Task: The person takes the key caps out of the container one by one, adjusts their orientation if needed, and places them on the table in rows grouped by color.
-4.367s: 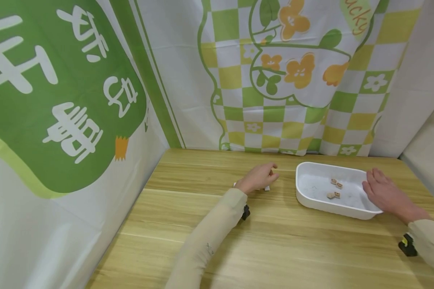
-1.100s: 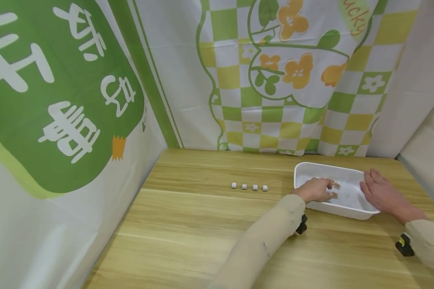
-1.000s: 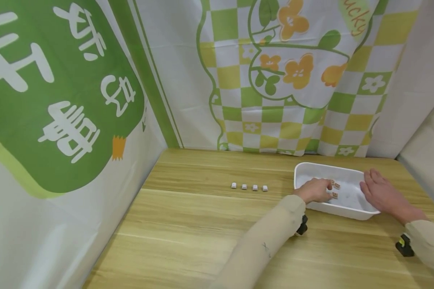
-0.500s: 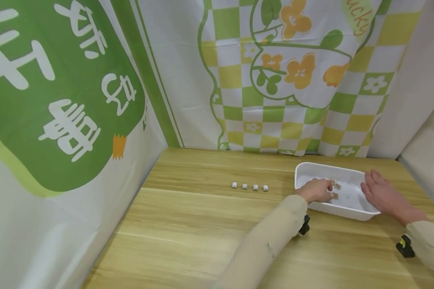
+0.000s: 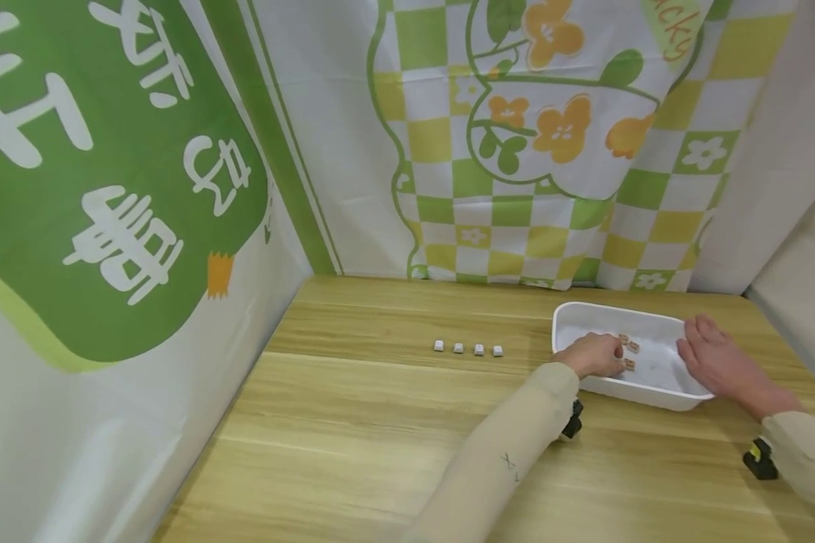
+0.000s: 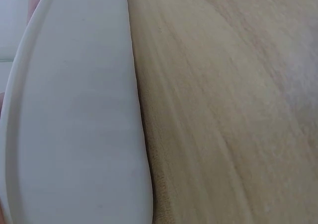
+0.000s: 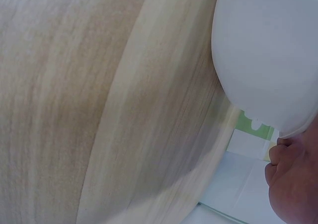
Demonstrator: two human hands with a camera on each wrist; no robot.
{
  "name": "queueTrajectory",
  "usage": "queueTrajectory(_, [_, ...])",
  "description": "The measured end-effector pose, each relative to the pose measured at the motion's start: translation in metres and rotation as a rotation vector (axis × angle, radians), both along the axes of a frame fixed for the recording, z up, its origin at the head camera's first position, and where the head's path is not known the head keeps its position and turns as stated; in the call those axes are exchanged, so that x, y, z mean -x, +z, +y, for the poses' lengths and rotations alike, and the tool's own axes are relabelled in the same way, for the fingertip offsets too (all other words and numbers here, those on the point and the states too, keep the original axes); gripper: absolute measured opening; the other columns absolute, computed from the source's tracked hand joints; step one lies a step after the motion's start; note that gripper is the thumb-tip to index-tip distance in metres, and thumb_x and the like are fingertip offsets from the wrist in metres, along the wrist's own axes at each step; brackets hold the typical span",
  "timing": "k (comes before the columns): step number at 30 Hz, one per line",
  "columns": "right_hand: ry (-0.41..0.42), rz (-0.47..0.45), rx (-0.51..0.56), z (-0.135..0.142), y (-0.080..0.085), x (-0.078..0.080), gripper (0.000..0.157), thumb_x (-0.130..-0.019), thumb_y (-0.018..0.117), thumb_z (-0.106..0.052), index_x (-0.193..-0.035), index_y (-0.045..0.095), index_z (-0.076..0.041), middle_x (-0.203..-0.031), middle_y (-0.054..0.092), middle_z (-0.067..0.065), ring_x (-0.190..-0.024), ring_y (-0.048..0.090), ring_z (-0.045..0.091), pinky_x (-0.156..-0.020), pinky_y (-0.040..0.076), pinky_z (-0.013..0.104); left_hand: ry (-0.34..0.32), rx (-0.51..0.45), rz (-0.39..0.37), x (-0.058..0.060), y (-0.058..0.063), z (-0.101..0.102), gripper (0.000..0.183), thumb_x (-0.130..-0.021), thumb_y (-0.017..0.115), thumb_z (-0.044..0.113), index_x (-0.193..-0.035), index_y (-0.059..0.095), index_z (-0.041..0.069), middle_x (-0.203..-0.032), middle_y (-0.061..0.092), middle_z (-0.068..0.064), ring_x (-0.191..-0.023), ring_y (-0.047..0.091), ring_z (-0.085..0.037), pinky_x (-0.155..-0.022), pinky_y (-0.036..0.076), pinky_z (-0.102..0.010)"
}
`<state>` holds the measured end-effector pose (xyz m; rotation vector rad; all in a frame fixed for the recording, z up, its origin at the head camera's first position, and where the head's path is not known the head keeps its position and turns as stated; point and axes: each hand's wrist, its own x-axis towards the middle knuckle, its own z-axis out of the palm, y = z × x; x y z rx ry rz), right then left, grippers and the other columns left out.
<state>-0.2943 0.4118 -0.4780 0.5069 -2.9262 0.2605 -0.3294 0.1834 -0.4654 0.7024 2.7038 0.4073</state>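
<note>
A white rectangular tray [image 5: 641, 390] stands on the wooden table, with small tan keycaps [image 5: 634, 347] lying in it. My left hand [image 5: 592, 354] reaches over its left end, fingers bent down to the tray floor beside the nearest keycap. I cannot tell whether a keycap is between those fingertips. My right hand [image 5: 720, 366] holds the tray's right end, thumb over the rim and fingers outside. In the right wrist view my bent fingers show beside the tray wall [image 7: 268, 50]. The left wrist view shows mainly the tray's outer side [image 6: 84, 105].
Left of the tray, several small white keycaps [image 5: 478, 350] stand in a spaced row on the wooden table [image 5: 353, 430]. Patterned green and white cloth [image 5: 509, 226] hangs behind the table. Another cloth [image 5: 244, 317] borders its left side.
My left hand has moved from the keycap row rightward into the tray, uncovering the row. Over the last second it stays at nearly the same spot. My right hand stays on the tray's right end.
</note>
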Motion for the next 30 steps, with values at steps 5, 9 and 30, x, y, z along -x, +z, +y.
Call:
queueTrajectory(5, [-0.003, -0.002, -0.007, -0.0013, 0.0023, 0.001, 0.06, -0.107, 0.026, -0.024, -0.135, 0.029, 0.029, -0.138, 0.025, 0.052, -0.135, 0.023, 0.062, -0.114, 0.018, 0.064, -0.019, 0.01, 0.009, 0.0017, 0.0011, 0.0, 0.021, -0.096, 0.061, 0.035, -0.114, 0.068, 0.03, -0.114, 0.066, 0.018, -0.1, 0.06, 0.0, -0.082, 0.046, -0.016])
queueTrajectory(9, [-0.009, -0.013, -0.003, -0.0023, 0.0032, 0.0008, 0.06, -0.107, 0.025, -0.024, -0.136, 0.028, 0.029, -0.139, 0.024, 0.053, -0.134, 0.023, 0.062, -0.114, 0.018, 0.064, -0.018, 0.007, 0.01, 0.0017, 0.0008, 0.0002, 0.016, -0.094, 0.063, 0.034, -0.108, 0.07, 0.03, -0.107, 0.067, 0.018, -0.093, 0.059, 0.0, -0.079, 0.045, -0.016])
queueTrajectory(30, [-0.014, -0.021, -0.025, -0.0028, 0.0038, 0.002, 0.059, -0.107, 0.025, -0.023, -0.136, 0.028, 0.028, -0.139, 0.025, 0.052, -0.134, 0.023, 0.062, -0.109, 0.023, 0.067, -0.001, -0.131, 0.171, -0.0019, -0.0019, 0.0026, 0.019, -0.088, 0.069, 0.045, -0.089, 0.068, 0.027, -0.085, 0.065, 0.018, -0.072, 0.055, -0.003, -0.063, 0.04, -0.016])
